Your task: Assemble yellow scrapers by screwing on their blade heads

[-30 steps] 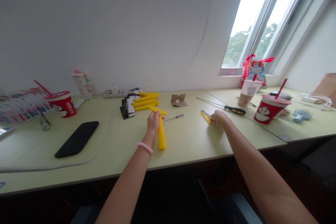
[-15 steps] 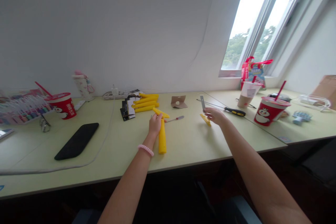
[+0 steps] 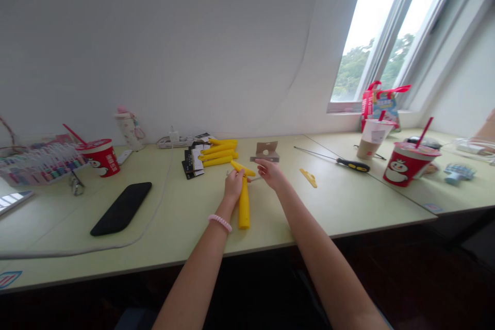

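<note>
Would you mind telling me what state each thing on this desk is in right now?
left hand: closed around the yellow plastic T-piece
yellow plastic T-piece: held, stem pointing toward the person
right hand: open, beside the T-piece's crossbar
screwdriver: lying on the desk
black phone: lying flat, dark
yellow plastic bars: lying side by side
red paper cup: lidded, straw in

The left hand [image 3: 234, 185] curls closed, a pink band [image 3: 219, 223] on its wrist; the right hand [image 3: 271, 174], fingers loosely extended, reaches in just beside it, the left arm [image 3: 193, 278] and right arm [image 3: 317, 258] stretched forward.
</note>
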The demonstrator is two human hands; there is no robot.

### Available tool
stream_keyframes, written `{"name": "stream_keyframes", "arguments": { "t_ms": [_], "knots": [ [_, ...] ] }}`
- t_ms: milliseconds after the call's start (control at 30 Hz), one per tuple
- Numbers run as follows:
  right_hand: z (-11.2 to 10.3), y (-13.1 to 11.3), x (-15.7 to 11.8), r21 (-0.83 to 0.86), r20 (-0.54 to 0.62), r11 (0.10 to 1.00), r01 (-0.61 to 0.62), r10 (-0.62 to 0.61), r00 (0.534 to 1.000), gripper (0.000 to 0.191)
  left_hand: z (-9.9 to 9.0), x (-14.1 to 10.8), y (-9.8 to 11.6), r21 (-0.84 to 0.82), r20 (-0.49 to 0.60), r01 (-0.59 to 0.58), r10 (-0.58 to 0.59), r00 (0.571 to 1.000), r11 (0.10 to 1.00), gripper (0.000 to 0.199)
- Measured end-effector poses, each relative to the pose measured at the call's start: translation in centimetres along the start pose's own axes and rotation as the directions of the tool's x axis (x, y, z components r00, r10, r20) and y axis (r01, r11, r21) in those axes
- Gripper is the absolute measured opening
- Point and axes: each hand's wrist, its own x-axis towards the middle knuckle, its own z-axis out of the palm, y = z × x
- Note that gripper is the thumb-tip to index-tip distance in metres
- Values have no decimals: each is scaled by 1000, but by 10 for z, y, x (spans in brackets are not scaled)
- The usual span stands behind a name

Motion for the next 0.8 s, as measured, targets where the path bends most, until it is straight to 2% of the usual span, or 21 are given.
{"name": "stream_keyframes", "arguments": {
  "t_ms": [100, 200, 300, 400, 500, 600, 733, 800],
  "knots": [
    [10, 10, -10, -34, -23, 996, 81, -82, 996, 20, 0, 1, -1, -63, 24, -16, 18, 1000, 998, 22],
    [14, 14, -21, -90, 29, 975, 202, -200, 979, 20, 0, 2, -1, -98, 15, -62, 63, 998, 993, 22],
    [15, 15, -29, -89, 68, 961, 262, -256, 964, 22, 1, 1, -1, -121, 52, -22, 28, 998, 992, 27],
    [15, 16, -30, -89, 70, 972, 216, -210, 975, 24, 2, -3, 3, -169, 67, 30, -19, 998, 985, 47],
    [14, 17, -29, -71, 38, 978, 198, -196, 980, 24, 3, -8, 7, -190, 27, -21, 27, 999, 982, 72],
    [14, 16, -30, -27, 32, 987, 160, -159, 987, 24, 4, -8, 7, -197, 75, -29, 44, 996, 980, 62],
    [14, 14, -31, -28, 125, 999, 37, -33, 992, 27, 5, -3, 6, -298, 129, 49, -11, 992, 953, 42],
    [11, 12, -28, -43, 74, 998, 44, -41, 996, 27, 4, -2, 7, -350, 125, 43, 1, 992, 936, 36]
  ]
}}
